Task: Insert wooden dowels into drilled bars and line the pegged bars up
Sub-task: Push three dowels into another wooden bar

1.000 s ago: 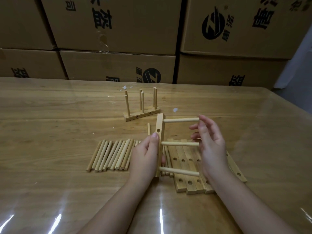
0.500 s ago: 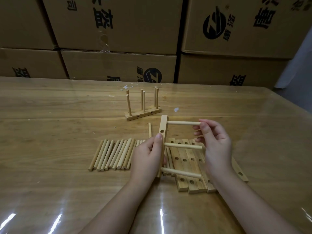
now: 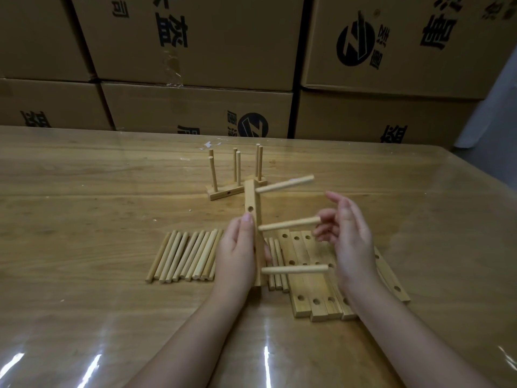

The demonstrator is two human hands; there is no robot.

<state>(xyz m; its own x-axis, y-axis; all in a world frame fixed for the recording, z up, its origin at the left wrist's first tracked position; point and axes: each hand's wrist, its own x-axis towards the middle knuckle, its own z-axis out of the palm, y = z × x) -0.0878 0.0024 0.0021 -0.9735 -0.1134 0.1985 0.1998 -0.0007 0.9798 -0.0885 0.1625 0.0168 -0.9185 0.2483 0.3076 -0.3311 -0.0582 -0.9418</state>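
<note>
Wooden bar (image 3: 253,196), 3 dowels (image 3: 288,223), gripped by left hand (image 3: 235,259).

One head-worn view looks forward and down, close over the tabletop (image 3: 84,191). Stacked cartons (image 3: 195,37) fill the upper frame; both forearms enter from the bottom edge.

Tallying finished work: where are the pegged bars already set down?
In the head view, the finished pegged bars stand mid-table, just beyond the held bar in the left hand.

Glossy wooden table (image 3: 84,191): row of loose dowels (image 3: 184,256) at 9 o'clock from its middle, flat drilled bars (image 3: 310,278) at 4 o'clock, upright pegged bars (image 3: 237,175) at 12 o'clock.
</note>
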